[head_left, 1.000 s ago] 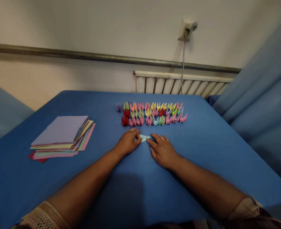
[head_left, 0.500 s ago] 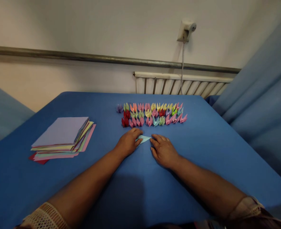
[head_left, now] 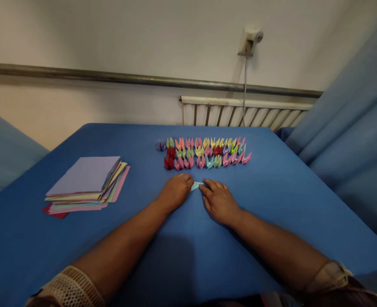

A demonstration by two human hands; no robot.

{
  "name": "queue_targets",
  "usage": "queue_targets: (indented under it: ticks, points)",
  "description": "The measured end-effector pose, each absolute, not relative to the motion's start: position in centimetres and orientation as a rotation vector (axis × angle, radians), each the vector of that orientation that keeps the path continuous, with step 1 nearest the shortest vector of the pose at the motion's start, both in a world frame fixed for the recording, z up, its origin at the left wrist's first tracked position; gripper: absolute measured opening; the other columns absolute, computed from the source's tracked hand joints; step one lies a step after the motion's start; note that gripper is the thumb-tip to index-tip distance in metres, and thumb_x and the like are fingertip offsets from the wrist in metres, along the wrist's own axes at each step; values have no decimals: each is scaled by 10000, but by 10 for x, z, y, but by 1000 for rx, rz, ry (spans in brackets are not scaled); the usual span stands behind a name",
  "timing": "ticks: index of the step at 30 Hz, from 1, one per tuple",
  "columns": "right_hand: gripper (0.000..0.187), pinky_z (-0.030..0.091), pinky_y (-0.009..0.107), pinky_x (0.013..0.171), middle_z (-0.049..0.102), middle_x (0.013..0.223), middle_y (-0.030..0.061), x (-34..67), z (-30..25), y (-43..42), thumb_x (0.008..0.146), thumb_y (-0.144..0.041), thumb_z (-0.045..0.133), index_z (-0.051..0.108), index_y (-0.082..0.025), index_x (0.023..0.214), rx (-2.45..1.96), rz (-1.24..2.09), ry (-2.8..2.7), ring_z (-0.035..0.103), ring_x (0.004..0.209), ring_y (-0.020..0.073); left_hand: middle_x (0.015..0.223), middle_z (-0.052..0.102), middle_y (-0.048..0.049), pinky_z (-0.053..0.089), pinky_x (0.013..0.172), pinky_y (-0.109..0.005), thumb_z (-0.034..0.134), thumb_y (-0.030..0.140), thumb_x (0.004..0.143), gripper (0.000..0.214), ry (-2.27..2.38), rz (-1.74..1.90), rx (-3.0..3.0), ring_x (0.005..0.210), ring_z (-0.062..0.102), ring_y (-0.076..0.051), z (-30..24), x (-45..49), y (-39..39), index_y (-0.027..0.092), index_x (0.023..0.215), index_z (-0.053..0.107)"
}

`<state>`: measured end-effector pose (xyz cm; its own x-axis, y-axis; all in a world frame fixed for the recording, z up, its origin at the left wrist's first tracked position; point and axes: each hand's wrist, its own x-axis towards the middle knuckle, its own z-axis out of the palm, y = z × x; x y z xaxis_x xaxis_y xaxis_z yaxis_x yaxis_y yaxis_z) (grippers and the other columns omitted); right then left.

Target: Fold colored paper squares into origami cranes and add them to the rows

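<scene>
A small piece of folded light-blue paper (head_left: 196,186) lies on the blue table between my hands, partly covered by them. My left hand (head_left: 177,191) is closed over its left end, fingers curled and thumb hidden. On its right end press the fingertips of my right hand (head_left: 219,199), its fingers bent and close together. Just beyond my hands stand several rows of small folded paper cranes (head_left: 201,162) in pink, red, yellow, green, blue and purple.
To the left sits a stack of coloured square paper (head_left: 84,175), lilac on top, with a red sheet (head_left: 60,214) poking out beneath. Behind the blue table (head_left: 255,256) are a radiator (head_left: 226,111), a metal pipe (head_left: 127,78) and a wall socket (head_left: 248,41). A blue curtain (head_left: 351,106) hangs at the right.
My left hand has shifted slightly right and its fingers have curled further over the paper, so less of it shows. My right hand stays nearly in place.
</scene>
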<state>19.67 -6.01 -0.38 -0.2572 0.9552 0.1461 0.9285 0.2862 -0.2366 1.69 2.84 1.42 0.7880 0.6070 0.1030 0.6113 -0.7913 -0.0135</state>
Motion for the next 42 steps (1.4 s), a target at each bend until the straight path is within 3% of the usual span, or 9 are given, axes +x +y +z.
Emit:
queue_targets:
  ticks: [12,15,18,22,34,38,42]
  points:
    - [423,318,429,1068,479,1414,146,196,-3,-60,932,-274,430,541,-134,1315,-1746,202,-2257,417,1289,268,893,645,-83,432,739,-323,433,200,933,233,-972,-167,-2969,824,558,-208,15,13,30,148,882,655]
    - [484,315,433,1063,422,1457,160,192,-3,-58,920,-317,453,489,-118,1361,-1790,208,-2209,402,1297,281,900,654,-83,442,759,-324,439,196,929,235,-954,-195,-2986,838,569,-207,15,12,31,148,891,666]
    - [610,306,477,1046,312,1528,159,188,-2,-54,918,-436,466,362,-177,1460,-1792,191,-2221,349,1337,321,905,661,-81,449,785,-332,445,194,927,232,-909,-205,-2993,833,575,-207,14,12,31,141,926,670]
    - [612,272,507,1046,269,1552,150,183,-1,-50,920,-537,423,398,-224,1446,-1812,193,-2256,298,1369,349,891,661,-79,454,764,-327,453,203,926,229,-928,-224,-2979,826,572,-208,13,12,31,142,904,672]
    - [647,247,490,1067,375,1485,224,183,-1,-60,939,-475,376,415,-29,1406,-1956,149,-2203,320,1354,338,1079,676,-64,457,867,-331,486,186,906,220,-987,-372,-3081,956,578,-208,10,5,31,170,988,690]
    - [647,229,465,1087,298,1546,149,185,-3,-58,926,-443,416,326,-102,1468,-1866,155,-2226,285,1384,305,1119,674,-71,438,925,-357,494,185,896,230,-992,-403,-3127,989,596,-206,9,4,32,169,1028,682]
    - [583,207,444,1106,354,1529,97,187,-3,-55,945,-429,389,353,-154,1458,-1710,224,-2334,272,1401,262,1135,667,-75,429,952,-363,499,207,900,238,-1014,-428,-3149,1020,594,-203,9,-1,32,174,1064,667]
